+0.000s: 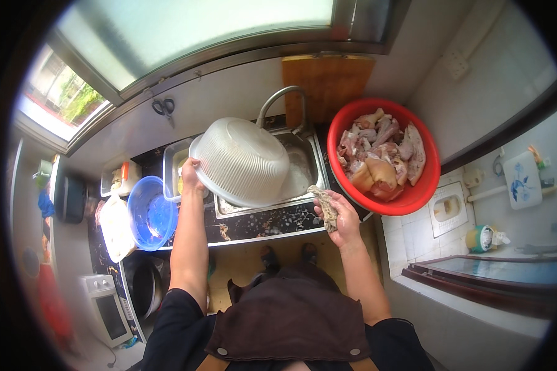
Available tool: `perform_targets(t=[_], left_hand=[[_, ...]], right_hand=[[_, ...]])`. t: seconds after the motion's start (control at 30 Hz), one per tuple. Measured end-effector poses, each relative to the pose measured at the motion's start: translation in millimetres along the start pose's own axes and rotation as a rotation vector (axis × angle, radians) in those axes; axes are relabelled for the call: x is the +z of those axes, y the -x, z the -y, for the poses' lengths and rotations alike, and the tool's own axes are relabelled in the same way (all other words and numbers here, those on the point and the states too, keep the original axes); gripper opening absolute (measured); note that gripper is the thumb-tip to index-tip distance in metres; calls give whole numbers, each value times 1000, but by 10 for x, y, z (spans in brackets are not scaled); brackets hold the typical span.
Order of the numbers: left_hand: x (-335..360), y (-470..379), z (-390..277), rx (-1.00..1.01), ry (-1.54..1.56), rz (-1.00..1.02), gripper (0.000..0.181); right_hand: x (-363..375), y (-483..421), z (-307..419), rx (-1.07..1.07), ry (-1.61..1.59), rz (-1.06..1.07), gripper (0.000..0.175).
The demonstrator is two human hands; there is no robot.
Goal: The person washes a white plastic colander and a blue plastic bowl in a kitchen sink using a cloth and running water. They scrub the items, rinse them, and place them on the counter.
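My left hand (191,175) grips the rim of a whitish plastic colander (241,162), which is tilted with its underside up over the left part of the steel sink (301,160). A wet, crumpled beige cloth (326,208) is in my right hand (346,220), held over the counter's front edge at the sink's right side. Behind the sink rises a curved metal faucet (278,95). Right of the sink stands a red plastic basin (434,162) heaped with raw meat pieces (380,153), some with skin on.
A blue plastic basin (151,213), a clear container (169,174) and a white bag (116,227) stand to the left. A wooden cutting board (327,83) leans on the back wall, where scissors (164,109) hang. Dark patterned counter (264,225) runs along the front.
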State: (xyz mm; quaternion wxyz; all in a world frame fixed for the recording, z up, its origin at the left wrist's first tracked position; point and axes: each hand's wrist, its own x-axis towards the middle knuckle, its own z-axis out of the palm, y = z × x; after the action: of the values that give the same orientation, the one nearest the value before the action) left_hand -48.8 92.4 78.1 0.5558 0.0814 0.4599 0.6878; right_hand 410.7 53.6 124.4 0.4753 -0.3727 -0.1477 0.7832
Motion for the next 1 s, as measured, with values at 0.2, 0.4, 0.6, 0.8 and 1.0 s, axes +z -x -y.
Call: perform_targets(t=[0.2, 0.4, 0.6, 0.8, 1.0], left_hand=[[-104, -292, 43, 41, 198, -156, 51], [365, 135, 34, 21, 52, -74, 33], [1098, 818, -6, 205, -396, 18, 25], [1129, 1309, 116, 324, -729, 61, 22], [1105, 1682, 323, 928, -1157, 153, 16]], right_hand=[[97, -21, 8, 16, 9, 12, 27], [112, -54, 59, -18, 46, 30, 28], [539, -162, 123, -26, 168, 197, 28], [1379, -143, 144, -424, 564, 536, 28], [2189, -379, -337, -1203, 1208, 900, 19]])
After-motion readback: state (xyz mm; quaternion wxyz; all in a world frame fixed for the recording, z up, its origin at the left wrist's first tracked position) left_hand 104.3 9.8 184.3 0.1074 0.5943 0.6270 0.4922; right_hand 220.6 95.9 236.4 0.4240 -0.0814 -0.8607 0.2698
